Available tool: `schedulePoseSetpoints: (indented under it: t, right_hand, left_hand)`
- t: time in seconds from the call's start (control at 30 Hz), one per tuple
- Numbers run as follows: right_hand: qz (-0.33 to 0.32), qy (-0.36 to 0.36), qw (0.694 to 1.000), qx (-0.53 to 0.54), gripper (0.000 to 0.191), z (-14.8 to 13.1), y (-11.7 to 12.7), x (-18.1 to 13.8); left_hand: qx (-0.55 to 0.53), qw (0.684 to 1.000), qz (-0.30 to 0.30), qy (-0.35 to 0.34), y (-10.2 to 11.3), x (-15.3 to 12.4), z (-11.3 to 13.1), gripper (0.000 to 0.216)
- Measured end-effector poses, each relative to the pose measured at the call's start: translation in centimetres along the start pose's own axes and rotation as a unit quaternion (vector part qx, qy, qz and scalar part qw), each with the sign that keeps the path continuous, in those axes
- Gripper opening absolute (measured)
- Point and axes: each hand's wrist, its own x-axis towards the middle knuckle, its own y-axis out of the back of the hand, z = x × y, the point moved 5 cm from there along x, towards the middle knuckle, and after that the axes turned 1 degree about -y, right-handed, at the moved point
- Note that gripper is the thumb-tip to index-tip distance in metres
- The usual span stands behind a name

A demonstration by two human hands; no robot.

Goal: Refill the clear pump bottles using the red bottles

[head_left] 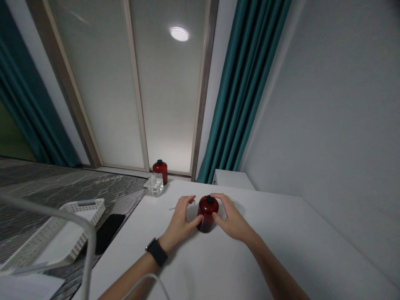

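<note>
A dark red bottle (206, 221) with a black cap stands upright on the white table, between my two hands. On its left, my left hand (181, 216) is open in a C shape. Its thumb tip meets the bottle's side and its fingers are apart from it. My right hand (233, 218) curves round the other side, thumb at the front of the bottle and fingertips close by the cap, with a gap before the palm. Whether the right fingertips press on it I cannot tell. Small white items, partly hidden, lie behind my hands.
A second red bottle (162, 168) stands at the table's far left corner behind a clear plastic box (153, 186). To the left are a white basket (98, 205), a black flat object (109, 233) and a pale curved cable or tube (91, 241). A white cabinet (234, 179) stands beyond the table.
</note>
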Motion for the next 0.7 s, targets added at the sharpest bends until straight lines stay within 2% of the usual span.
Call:
schedulePoseSetpoints:
  t: [0.17,0.33,0.53,0.7]
  right_hand:
    - [0.011,0.005,1.0,-0.026,0.027,-0.3,0.8,1.6]
    - [-0.009,0.016,0.997,-0.072,0.006,-0.3,0.9,3.2]
    - [-0.028,0.043,0.995,-0.089,0.01,1.5,1.3,4.9]
    - [-0.03,0.049,0.994,-0.087,0.016,3.5,1.5,7.2]
  left_hand:
    - [0.011,1.0,-0.001,-0.012,-0.7,-0.3,0.5,0.05]
    - [0.025,0.999,0.004,-0.021,-0.2,-0.3,0.6,0.047]
    - [0.119,0.99,-0.009,-0.08,0.8,-0.2,0.7,0.042]
    - [0.21,0.973,-0.037,-0.085,1.5,0.2,-0.2,0.039]
